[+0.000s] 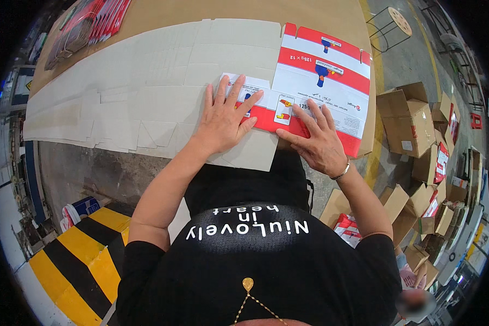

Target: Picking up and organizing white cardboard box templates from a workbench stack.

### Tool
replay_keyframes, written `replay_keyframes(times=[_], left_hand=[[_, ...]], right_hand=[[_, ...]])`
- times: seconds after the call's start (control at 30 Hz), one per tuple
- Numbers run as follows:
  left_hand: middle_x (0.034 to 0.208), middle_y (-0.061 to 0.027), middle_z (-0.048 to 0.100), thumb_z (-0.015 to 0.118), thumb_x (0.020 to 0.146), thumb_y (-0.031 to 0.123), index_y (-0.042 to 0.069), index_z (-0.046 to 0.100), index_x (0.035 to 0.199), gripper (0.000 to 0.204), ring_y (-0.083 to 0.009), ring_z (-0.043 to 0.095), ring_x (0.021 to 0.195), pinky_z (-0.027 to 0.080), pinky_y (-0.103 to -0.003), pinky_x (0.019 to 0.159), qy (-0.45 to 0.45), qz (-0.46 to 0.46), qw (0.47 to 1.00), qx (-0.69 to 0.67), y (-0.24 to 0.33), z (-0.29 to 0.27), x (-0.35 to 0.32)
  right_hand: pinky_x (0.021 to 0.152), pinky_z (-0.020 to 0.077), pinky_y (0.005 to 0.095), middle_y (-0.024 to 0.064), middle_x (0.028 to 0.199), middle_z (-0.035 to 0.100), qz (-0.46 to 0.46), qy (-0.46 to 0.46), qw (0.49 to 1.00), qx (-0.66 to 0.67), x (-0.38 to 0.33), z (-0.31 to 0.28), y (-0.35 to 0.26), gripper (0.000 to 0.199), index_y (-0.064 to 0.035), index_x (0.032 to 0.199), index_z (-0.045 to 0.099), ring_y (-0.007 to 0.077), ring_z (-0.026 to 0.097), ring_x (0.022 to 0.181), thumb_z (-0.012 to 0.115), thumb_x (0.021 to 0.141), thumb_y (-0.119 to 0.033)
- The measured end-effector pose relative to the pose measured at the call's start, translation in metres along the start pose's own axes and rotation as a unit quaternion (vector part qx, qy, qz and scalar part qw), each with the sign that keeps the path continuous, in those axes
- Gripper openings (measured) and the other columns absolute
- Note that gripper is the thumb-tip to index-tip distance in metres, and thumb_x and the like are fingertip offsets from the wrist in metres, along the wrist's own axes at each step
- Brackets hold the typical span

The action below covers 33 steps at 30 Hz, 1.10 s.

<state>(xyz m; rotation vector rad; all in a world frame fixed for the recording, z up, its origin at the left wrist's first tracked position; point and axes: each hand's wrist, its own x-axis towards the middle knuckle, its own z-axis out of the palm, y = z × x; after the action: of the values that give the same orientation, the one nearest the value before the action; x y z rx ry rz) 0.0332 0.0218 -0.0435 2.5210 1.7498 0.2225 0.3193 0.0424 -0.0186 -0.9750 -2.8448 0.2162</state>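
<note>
A flat red-and-white printed carton blank point(326, 76) lies on a row of overlapping plain grey carton blanks point(157, 76). My left hand point(223, 122) rests flat with fingers spread on the printed blank's narrow left flap. Flat on its near part, beside a small yellow-and-red picture panel, lies my right hand point(319, 138), fingers apart and thumb pointing left. A bracelet circles the right wrist. Neither hand grips anything. The palms cover part of the printed face.
Bundled red-and-white printed blanks point(100, 22) lie on the brown table surface point(201, 10) at the far left. Open brown boxes point(407, 117) crowd the floor at right, near a round-topped stool point(399, 22). A yellow-and-black striped block point(76, 266) is at lower left; another person point(415, 274) is at lower right.
</note>
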Motion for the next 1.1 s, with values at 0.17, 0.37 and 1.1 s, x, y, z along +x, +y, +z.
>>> replay_keyframes(times=[0.17, 0.37, 1.1], left_hand=[[0.160, -0.0195, 0.025, 0.057, 0.095, 0.044, 0.030, 0.042, 0.152, 0.060, -0.0484, 0.018, 0.146, 0.014, -0.074, 0.112, 0.000, -0.030, 0.999, -0.014, 0.010, -0.001, 0.005], [0.149, -0.0204, 0.035, 0.061, 0.094, 0.040, 0.030, 0.048, 0.147, 0.056, -0.0493, 0.032, 0.135, 0.026, -0.079, 0.100, 0.022, -0.101, 0.993, 0.049, 0.035, -0.003, 0.029], [0.156, -0.0115, 0.038, 0.060, 0.093, 0.051, 0.030, 0.052, 0.145, 0.057, -0.0485, 0.033, 0.139, 0.027, -0.072, 0.108, -0.038, -0.308, 0.949, -0.050, -0.115, -0.042, -0.097]], right_hand=[[0.121, 0.0218, 0.0548, 0.0061, 0.154, 0.042, 0.040, 0.017, 0.999, 0.003, 0.001, 0.010, 0.001, 0.059, -0.0375, 0.145, 0.049, 0.0378, 0.030, 0.146, 0.069, 0.091, -0.027], [0.121, 0.0222, 0.0538, 0.0064, 0.152, 0.045, 0.034, 0.022, 0.999, -0.012, 0.005, 0.003, 0.000, 0.054, -0.0248, 0.145, 0.051, 0.0370, 0.033, 0.145, 0.066, 0.093, -0.026], [0.081, 0.0582, 0.0389, 0.0185, 0.112, 0.071, 0.396, 0.266, 0.823, 0.307, 0.074, -0.020, 0.270, 0.064, -0.0011, 0.138, 0.054, 0.0286, 0.071, 0.095, 0.079, 0.085, -0.026]])
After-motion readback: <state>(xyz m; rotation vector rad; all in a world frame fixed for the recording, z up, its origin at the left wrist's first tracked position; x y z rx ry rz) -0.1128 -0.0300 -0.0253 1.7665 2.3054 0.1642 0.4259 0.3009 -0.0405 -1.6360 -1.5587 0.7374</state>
